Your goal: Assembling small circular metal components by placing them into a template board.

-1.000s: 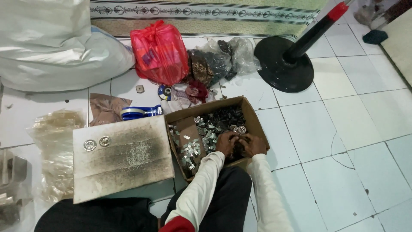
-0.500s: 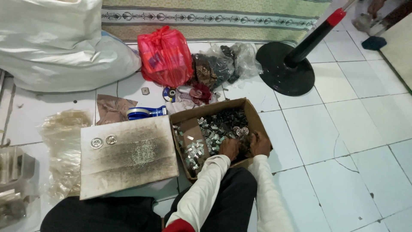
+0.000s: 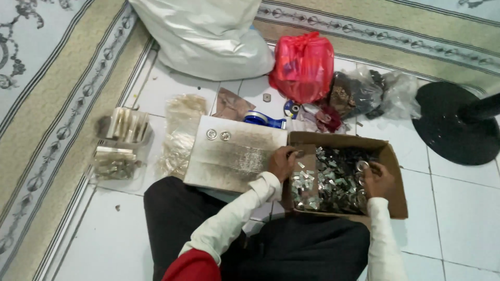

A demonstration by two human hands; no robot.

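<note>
head view: both hands work in the cardboard box (image 3: 388, 156) of small metal pieces (image 3: 333, 179). left hand (image 3: 283, 162) pinches one at its near-left edge; right hand (image 3: 377, 179) holds a ring (image 3: 362, 166). beyond the box, a red bag (image 3: 302, 65). loose pieces could slip and scatter.

Taking the cardboard box (image 3: 388, 156) as landmark: its open top is reachable from above, though small metal pieces (image 3: 333, 179) cover its floor. To its left a flat grey board (image 3: 234, 153) lies flush against it, and behind it a red bag (image 3: 302, 65), a tape roll (image 3: 263, 119) and clear bags (image 3: 375, 93) crowd the tiles. Bare tile lies to the box's right, up to a black stand base (image 3: 453, 125).
</note>
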